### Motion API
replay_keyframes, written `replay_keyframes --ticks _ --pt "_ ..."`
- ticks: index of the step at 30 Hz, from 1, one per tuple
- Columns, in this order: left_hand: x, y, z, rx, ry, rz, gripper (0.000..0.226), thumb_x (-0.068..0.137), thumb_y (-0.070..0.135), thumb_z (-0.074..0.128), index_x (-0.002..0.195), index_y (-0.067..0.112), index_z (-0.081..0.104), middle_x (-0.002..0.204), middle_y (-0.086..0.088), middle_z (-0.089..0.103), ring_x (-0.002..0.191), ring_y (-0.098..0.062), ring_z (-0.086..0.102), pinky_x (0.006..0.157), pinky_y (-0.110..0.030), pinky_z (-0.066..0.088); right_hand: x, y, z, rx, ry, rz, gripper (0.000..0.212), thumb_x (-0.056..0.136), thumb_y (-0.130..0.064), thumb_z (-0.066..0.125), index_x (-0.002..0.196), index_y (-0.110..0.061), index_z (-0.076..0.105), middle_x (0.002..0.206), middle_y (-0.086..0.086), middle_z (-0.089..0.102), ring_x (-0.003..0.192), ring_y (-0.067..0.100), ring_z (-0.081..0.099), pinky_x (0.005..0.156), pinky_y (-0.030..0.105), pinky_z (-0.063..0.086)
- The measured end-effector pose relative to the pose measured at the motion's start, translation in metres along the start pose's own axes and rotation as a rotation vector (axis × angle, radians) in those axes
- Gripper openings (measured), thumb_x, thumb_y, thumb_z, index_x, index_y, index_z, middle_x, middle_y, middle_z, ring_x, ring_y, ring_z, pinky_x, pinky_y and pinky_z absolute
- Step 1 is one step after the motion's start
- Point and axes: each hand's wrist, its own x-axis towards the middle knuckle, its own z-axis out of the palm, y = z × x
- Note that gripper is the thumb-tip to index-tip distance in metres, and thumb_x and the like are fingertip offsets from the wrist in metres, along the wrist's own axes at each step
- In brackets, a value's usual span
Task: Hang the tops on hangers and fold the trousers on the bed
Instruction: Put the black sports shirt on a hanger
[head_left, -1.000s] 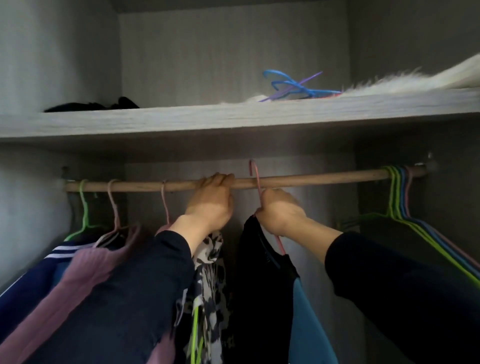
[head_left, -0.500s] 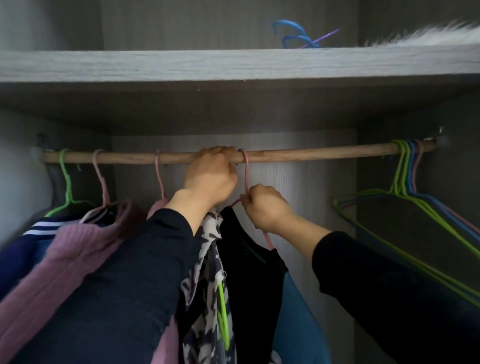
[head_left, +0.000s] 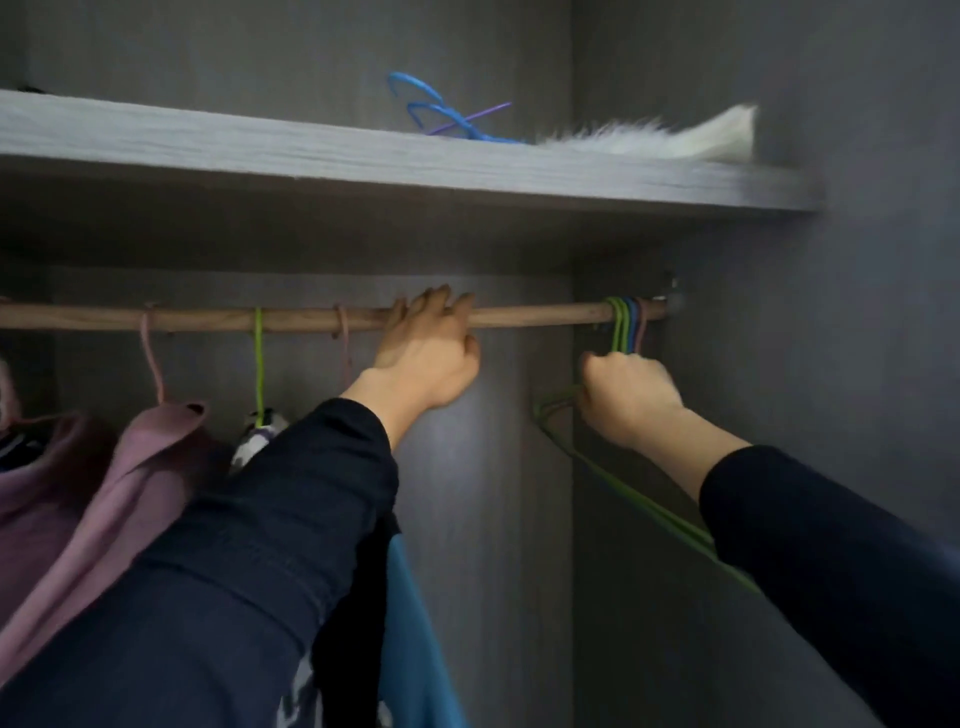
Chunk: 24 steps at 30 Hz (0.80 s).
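A wooden rail (head_left: 540, 315) runs across the wardrobe. My left hand (head_left: 428, 356) grips the rail near its middle, fingers curled over the top. At the rail's right end hang several empty hangers (head_left: 626, 325), green, blue and pink. My right hand (head_left: 626, 397) grips the necks of these hangers just below the rail. Left of my left arm hang a pink top (head_left: 93, 499) on a pink hanger, a patterned top (head_left: 257, 434) on a green hanger (head_left: 258, 358), and a black and blue top (head_left: 410, 613) mostly hidden by my sleeve.
A grey shelf (head_left: 322, 156) sits above the rail with blue and purple hangers (head_left: 444, 117) and a white furry thing (head_left: 670, 137) on it. The wardrobe's right side wall (head_left: 831, 338) stands close beside the empty hangers.
My right hand let go of the pink hanger with the black top and moved right to grip the empty hangers. The view swung right; my left hand stays on the rail.
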Motion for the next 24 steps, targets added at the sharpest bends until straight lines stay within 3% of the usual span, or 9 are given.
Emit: replay_keyframes --ticks 2,5,9,12,16,20,24 --pt "0.002 0.010 0.013 -0.021 -0.023 -0.014 0.060 0.097 0.029 0.041 0.152 0.022 0.021 0.155 -0.012 0.025 0.142 -0.029 0.019 0.118 -0.046 0.005 -0.006 0.019 0.003 -0.030 -0.009 0.030 0.018 0.092 -0.024 0.052 0.106 -0.014 0.057 0.103 0.010 0.068 0.092 0.033 0.066 0.062 0.031 0.037" --pt "0.000 0.014 0.030 0.003 0.077 -0.031 0.058 0.097 0.029 0.041 0.152 0.020 0.023 0.150 -0.015 0.031 0.139 -0.031 0.023 0.118 -0.043 0.005 -0.015 0.032 0.008 -0.063 -0.028 0.026 0.024 0.092 -0.028 0.052 0.111 -0.014 0.057 0.105 0.009 0.067 0.093 0.032 0.066 0.063 0.032 0.037" --pt "0.001 0.011 0.034 -0.005 0.191 -0.013 0.049 0.098 0.023 0.040 0.147 0.017 0.038 0.140 -0.015 0.046 0.133 -0.032 0.034 0.115 -0.040 0.014 -0.020 0.030 0.012 -0.132 -0.049 -0.002 0.029 0.090 -0.010 0.051 0.119 -0.010 0.054 0.110 0.009 0.063 0.092 0.031 0.066 0.060 0.035 0.037" --pt "0.001 0.011 0.035 -0.025 0.236 -0.011 0.045 0.098 0.020 0.043 0.143 0.015 0.045 0.135 -0.016 0.051 0.129 -0.033 0.038 0.114 -0.042 0.017 -0.019 0.026 0.011 -0.124 -0.057 0.008 0.028 0.087 -0.009 0.054 0.115 -0.010 0.057 0.109 0.009 0.064 0.093 0.032 0.066 0.061 0.035 0.038" --pt "0.002 0.011 0.037 -0.068 0.289 -0.019 0.040 0.099 0.022 0.045 0.138 0.013 0.052 0.129 -0.017 0.056 0.125 -0.035 0.042 0.113 -0.043 0.023 -0.013 0.021 0.009 -0.029 -0.061 0.033 0.022 0.088 -0.016 0.056 0.109 -0.010 0.053 0.103 0.011 0.067 0.090 0.033 0.066 0.061 0.032 0.040" --pt "0.003 0.008 0.037 -0.099 0.317 -0.021 0.038 0.100 0.022 0.046 0.136 0.014 0.055 0.127 -0.015 0.059 0.122 -0.035 0.045 0.108 -0.041 0.029 0.001 0.013 -0.003 0.099 -0.018 0.061 0.019 0.086 -0.018 0.057 0.092 -0.016 0.038 0.096 0.013 0.066 0.087 0.037 0.066 0.061 0.033 0.038" --pt "0.003 0.007 0.036 -0.097 0.298 -0.021 0.039 0.100 0.024 0.044 0.137 0.016 0.053 0.129 -0.012 0.058 0.122 -0.033 0.044 0.106 -0.039 0.030 0.005 0.003 -0.013 0.305 -0.041 0.119 0.011 0.086 -0.020 0.055 0.087 -0.015 0.045 0.085 0.009 0.055 0.090 0.038 0.063 0.064 0.034 0.038"
